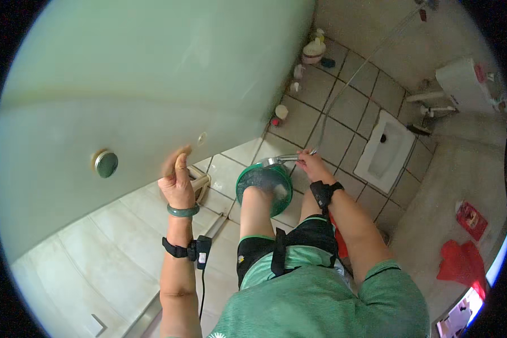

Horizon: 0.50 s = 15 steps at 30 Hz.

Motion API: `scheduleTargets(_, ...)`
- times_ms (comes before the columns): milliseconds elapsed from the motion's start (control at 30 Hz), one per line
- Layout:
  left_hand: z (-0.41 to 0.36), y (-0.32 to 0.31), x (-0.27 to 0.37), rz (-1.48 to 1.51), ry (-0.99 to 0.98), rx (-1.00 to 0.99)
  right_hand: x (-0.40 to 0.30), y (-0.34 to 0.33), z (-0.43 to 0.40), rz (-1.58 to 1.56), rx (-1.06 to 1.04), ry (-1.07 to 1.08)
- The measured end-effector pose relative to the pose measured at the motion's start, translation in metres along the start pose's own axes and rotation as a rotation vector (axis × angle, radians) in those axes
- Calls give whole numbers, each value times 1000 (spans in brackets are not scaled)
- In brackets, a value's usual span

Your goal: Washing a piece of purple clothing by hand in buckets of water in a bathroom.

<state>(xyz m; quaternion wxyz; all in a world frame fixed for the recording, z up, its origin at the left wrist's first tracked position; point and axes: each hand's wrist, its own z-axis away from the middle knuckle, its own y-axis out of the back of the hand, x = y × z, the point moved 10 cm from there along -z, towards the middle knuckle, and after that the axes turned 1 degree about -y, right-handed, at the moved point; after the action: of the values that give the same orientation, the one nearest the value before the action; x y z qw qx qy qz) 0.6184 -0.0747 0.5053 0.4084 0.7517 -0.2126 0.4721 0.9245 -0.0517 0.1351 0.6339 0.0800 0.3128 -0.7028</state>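
In my right hand (312, 164) is the handle of a chrome shower head (273, 162), tilted over the rim of a round green tub (241, 186). Water shows inside the tub, and my bent leg (255, 207) covers part of it; whether the foot is in the water is hard to tell. A grey shower hose (342, 91) runs from the handle up to the far wall. My left hand (178, 179) is at the lower edge of a large pale green panel (152, 114), thumb raised and fingers blurred. Near it the panel carries a round metal knob (106, 164).
A white squat toilet (386, 154) is set in the tiled floor (350, 105) on the right. Several bottles (314, 50) stand along the panel's far side. A beige plastic stool (200, 183) is partly behind my left hand. A red cloth (460, 262) hangs at the right.
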Motion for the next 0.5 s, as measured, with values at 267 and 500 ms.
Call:
scheduleTargets(267,-7,24,-20,115,46,88,-26,-19,-8,-6,-124,-27)
scheduleTargets(500,-6,31,-23,12,72,81,-38,-13,5,8,-89,-12)
